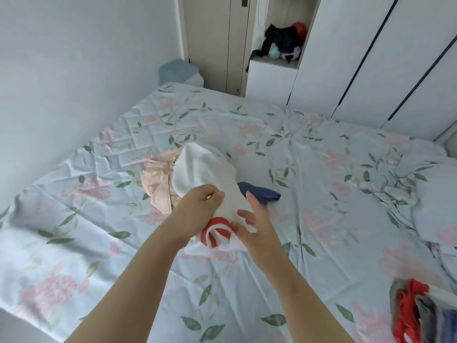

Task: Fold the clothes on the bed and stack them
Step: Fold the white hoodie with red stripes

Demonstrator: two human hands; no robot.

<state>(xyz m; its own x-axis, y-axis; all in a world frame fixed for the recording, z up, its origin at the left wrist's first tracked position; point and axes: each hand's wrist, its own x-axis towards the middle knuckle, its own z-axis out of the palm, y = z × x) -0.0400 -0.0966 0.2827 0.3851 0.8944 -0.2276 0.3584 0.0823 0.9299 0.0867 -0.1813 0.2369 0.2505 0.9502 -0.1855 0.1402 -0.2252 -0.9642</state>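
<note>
The white garment with a red-trimmed opening is held up over the middle of the bed. Its long axis runs away from the person, the red-trimmed end nearest them and the rounded far end pointing up toward the far wall, leaning a little left. The left hand grips the cloth just above the red trim, fingers curled round a bunch of it. The right hand lies against the other side with fingers straight and spread, the thumb touching the cloth beside the trim.

Behind the garment a pink garment lies crumpled to the left and a navy garment to the right, both on the flowered sheet. A pile of red, grey and blue clothes sits at the near right corner, with a pillow further up that side. White wardrobes stand beyond the bed, next to a shelf holding dark clothes, and a pale wall runs along the left.
</note>
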